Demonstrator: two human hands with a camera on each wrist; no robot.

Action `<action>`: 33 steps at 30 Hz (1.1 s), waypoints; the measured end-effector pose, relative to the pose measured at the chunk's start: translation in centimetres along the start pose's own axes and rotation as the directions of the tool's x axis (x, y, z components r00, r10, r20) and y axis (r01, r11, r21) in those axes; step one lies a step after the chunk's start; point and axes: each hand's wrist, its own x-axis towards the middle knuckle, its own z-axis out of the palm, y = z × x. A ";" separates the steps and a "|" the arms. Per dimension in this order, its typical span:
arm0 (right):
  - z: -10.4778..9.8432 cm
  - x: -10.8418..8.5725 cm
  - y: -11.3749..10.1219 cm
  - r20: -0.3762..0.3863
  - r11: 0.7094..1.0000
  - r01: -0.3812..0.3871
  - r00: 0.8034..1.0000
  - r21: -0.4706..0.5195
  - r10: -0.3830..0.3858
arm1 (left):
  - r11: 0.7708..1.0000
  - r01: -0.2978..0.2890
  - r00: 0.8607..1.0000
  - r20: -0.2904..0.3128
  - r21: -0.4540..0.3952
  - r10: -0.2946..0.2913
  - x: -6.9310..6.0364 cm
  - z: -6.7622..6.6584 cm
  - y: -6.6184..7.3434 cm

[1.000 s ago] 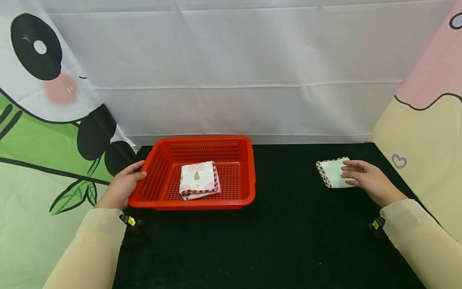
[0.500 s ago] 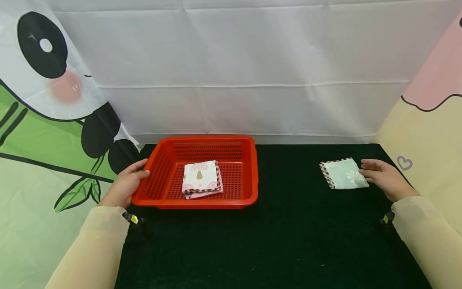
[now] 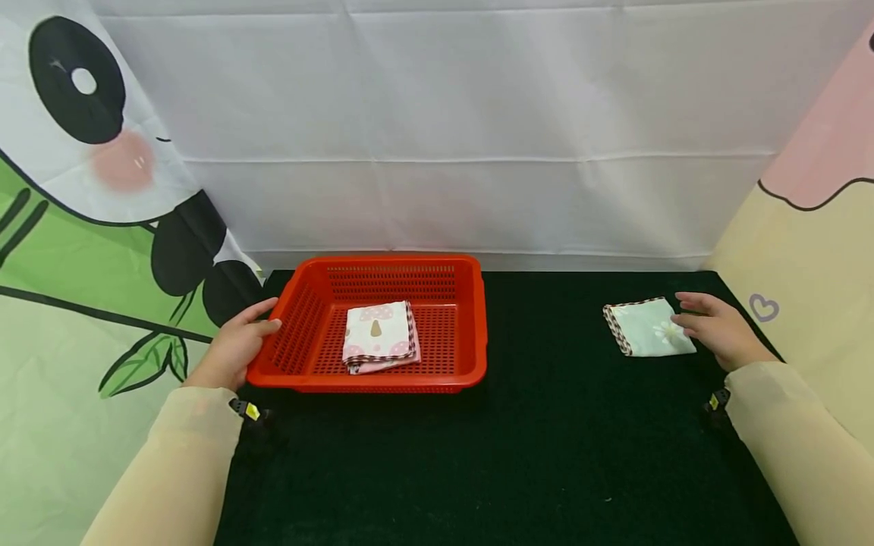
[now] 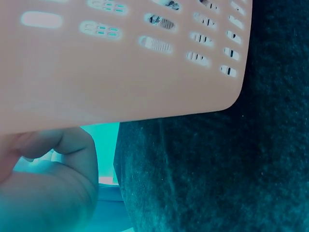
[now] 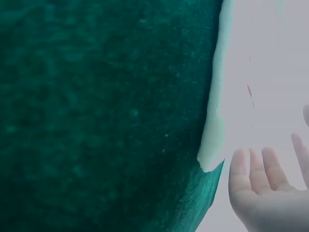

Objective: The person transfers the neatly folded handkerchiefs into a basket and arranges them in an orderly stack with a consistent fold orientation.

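Left hand [image 3: 232, 347] grips red basket [image 3: 369, 382] by its left side | right hand [image 3: 722, 331] holds nothing, fingers loosely extended by mint cloth [image 3: 642, 327] | pink-and-white cloth [image 3: 377, 335] inside basket

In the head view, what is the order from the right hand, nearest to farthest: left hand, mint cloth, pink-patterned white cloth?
1. Mint cloth: beside the right hand.
2. Pink-patterned white cloth: inside the red basket.
3. Left hand: at the basket's left edge.

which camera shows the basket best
The head view: it shows nearly all of the basket, inside and rim. The left wrist view catches only a slotted part up close; the right wrist view shows none.
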 end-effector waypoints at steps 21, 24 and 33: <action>-0.2 2.4 1.4 0.049 0.993 -0.115 0.992 -0.015 0.116 | 1.000 0.001 1.000 0.005 -0.031 -0.001 0.3 0.2 -0.1; -0.3 2.4 1.6 0.039 0.992 -0.124 0.992 -0.002 0.124 | 1.000 0.006 1.000 0.001 -0.029 -0.006 0.2 0.2 0.0; 0.1 1.9 1.2 0.044 0.989 -0.149 0.988 -0.014 0.149 | 0.999 0.006 1.000 0.007 -0.037 -0.006 -0.3 0.2 0.1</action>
